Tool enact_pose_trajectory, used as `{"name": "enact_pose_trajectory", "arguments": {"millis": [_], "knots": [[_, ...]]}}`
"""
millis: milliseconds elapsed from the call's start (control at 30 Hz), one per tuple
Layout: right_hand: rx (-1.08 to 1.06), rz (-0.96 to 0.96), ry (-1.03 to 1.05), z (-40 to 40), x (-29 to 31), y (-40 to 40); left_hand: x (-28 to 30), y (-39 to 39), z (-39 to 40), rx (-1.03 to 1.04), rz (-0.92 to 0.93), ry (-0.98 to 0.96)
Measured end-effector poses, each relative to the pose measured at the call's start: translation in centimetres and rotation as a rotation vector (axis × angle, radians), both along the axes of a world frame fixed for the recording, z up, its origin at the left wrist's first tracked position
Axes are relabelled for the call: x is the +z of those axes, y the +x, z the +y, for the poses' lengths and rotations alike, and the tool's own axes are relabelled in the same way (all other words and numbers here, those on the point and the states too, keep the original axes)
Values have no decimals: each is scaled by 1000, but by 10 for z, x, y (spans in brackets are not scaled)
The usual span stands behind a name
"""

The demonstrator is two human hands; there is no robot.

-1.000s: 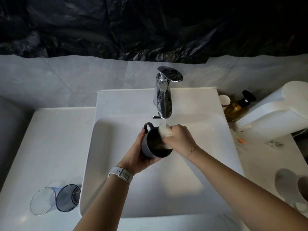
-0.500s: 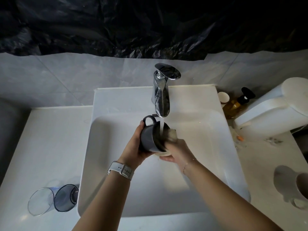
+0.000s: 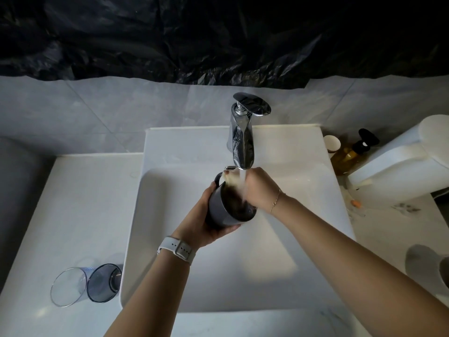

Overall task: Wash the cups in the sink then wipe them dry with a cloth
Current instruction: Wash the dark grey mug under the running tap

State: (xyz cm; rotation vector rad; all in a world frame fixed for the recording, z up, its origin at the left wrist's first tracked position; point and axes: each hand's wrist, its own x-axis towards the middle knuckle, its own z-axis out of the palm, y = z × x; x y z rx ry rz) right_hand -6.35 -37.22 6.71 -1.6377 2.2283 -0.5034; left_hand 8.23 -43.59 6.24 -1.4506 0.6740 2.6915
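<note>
Head view: the washing step is judged to be in hand, with drying not yet begun. A dark grey cup [image 3: 222,210] is held tilted over the sink [image 3: 170,215], under running water from the tap [image 3: 241,142]. The cup's body is gripped by the left hand [image 3: 206,222], fingers curled round it. The right hand [image 3: 258,188] is seen at the cup's mouth, clenched on a pale sponge [image 3: 230,179]. Two glasses [image 3: 86,285] are noted near the counter's front left corner. Next, rinsing and a cloth are called for.

right fingertips hidden (inside cup [image 3: 228,210])
</note>
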Motion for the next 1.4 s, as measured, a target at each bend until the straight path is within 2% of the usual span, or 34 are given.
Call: {"name": "enact_pose_trajectory", "arguments": {"millis": [33, 100, 200, 267, 333, 367, 433, 600, 667, 733, 767, 833, 933, 967, 1000, 1067, 1233, 1333, 1400], "knots": [[-83, -77, -49, 5, -4, 7, -1, -1, 1, 15, 1, -13], [-415, -347, -146, 19, -6, 26, -2, -2, 3, 55, 23, -28], [-827, -820, -108, 39, -16, 49, -6, -3, 6, 88, 24, -45], [-969, -1093, -30, 49, -21, 57, -10, -3, 10, 81, 20, -55], [-1022, -1235, 4, 52, -22, 57, -12, -4, 13, 76, 20, -54], [-1025, -1210, 5, 51, -22, 54, -11, -4, 14, 73, 25, -51], [-973, -1016, -2, 45, -19, 40, -10, -4, 16, 43, 29, -59], [-468, -419, -15, 29, -2, 11, -8, -5, 11, 17, -28, -73], [-259, -114, 88, 22, 10, 8, -7, -4, 8, -5, -49, -42], [-139, 131, 159, 17, 16, 7, -9, -2, 5, -25, -51, -7], [-119, 184, 146, 17, 17, 9, -10, -1, 5, -28, -42, 14], [-205, 69, 129, 24, 17, 16, -12, 0, 3, -5, -18, 44], [-620, -649, 158, 37, 16, 27, -16, 1, -4, 18, 31, 43], [-691, -794, 186, 41, 14, 31, -16, 2, -5, 6, 50, 40], [-717, -837, 200, 45, 12, 35, -16, 2, -5, -8, 63, 43], [-747, -804, 164, 48, 11, 42, -17, 3, -3, -14, 78, 69], [-677, -436, 89, 43, 12, 49, -21, 0, 15, 214, 79, 256], [-656, -408, 99, 41, 12, 49, -15, -2, 25, 279, 211, 450], [-653, -379, 106, 42, 12, 47, -15, -3, 27, 252, 233, 488]]}}
